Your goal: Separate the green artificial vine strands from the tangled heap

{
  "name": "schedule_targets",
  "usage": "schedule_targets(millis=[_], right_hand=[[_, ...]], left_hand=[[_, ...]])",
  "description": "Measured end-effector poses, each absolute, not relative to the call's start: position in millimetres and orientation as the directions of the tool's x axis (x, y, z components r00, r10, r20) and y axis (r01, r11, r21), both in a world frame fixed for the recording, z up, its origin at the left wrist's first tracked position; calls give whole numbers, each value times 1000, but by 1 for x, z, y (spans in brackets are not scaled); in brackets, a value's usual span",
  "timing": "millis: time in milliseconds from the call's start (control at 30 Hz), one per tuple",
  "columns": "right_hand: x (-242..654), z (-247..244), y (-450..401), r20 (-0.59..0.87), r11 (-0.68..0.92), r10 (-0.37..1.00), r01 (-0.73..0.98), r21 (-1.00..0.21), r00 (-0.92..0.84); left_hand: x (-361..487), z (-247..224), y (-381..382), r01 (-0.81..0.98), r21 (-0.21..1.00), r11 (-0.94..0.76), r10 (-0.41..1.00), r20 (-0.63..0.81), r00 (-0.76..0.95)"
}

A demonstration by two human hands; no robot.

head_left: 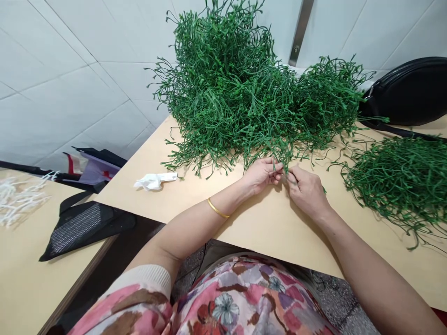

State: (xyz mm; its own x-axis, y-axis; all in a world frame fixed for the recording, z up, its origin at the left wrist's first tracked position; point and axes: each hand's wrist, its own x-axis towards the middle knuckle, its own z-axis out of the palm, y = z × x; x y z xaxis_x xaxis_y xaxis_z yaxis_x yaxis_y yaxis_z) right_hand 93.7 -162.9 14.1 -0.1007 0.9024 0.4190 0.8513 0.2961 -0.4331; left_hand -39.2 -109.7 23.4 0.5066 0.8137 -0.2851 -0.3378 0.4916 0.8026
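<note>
A large heap of artificial green plant sprigs (226, 88) with thin, curling stems sits at the far edge of the light wooden table (251, 237). My left hand (261, 175), with a gold bangle (218, 208) on the wrist, pinches thin green stems at the heap's near edge. Right beside it, my right hand (305, 191) has its fingertips closed on the same stems. The two hands nearly touch. A second, flatter pile of green sprigs (401, 184) lies on the table to the right.
A crumpled white tissue (153, 181) lies on the table left of the heap. A black bag (408, 90) stands at the back right against a tiled wall. On a lower table at the left are white strands (17, 200), with a black mesh bag (84, 228) near them.
</note>
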Motion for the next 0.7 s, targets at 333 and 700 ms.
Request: schedule_targets(millis=[333, 700], right_hand=[[73, 32, -187, 356, 573, 817, 706, -416, -454], [109, 38, -156, -185, -151, 975, -241, -959, 126]], left_hand=[[-31, 19, -93, -443, 787, 429, 903, -369, 219], [-35, 19, -107, -357, 884, 302, 925, -181, 334]])
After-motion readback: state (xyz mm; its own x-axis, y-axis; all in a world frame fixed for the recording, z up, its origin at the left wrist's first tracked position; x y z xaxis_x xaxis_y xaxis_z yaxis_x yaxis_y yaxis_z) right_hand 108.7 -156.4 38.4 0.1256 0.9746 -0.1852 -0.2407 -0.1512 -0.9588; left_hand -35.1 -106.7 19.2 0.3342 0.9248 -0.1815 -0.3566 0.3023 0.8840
